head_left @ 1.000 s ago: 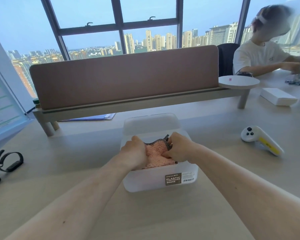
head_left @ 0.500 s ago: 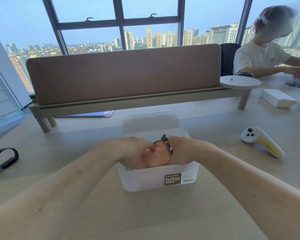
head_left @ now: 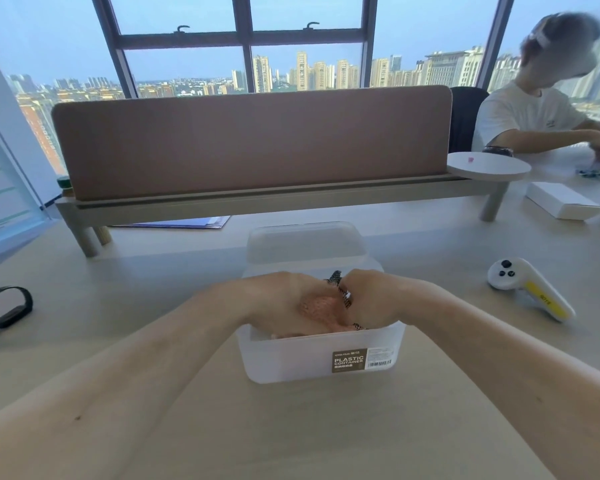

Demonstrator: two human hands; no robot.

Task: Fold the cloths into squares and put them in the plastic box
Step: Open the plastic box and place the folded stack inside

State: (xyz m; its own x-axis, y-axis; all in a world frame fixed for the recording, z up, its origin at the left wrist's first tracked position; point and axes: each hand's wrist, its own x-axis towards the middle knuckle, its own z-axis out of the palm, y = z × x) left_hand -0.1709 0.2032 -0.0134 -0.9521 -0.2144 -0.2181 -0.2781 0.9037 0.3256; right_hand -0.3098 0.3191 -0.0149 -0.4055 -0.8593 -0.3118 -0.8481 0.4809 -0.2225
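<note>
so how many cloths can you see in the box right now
2: a pink cloth between both hands in the plastic box, and a black-and-white patterned cloth behind it by the right hand. More may be hidden underneath.

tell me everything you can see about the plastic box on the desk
The plastic box is a frosted, translucent white tub with rounded corners, standing upright and open on the pale desk. A brown label reading PLASTIC CONTAINER with a barcode sits on its near wall. What looks like its lid lies just behind it. Inside are a pink cloth and a black-and-white patterned cloth. The left hand and right hand reach into it, pressing on the cloths.
</note>
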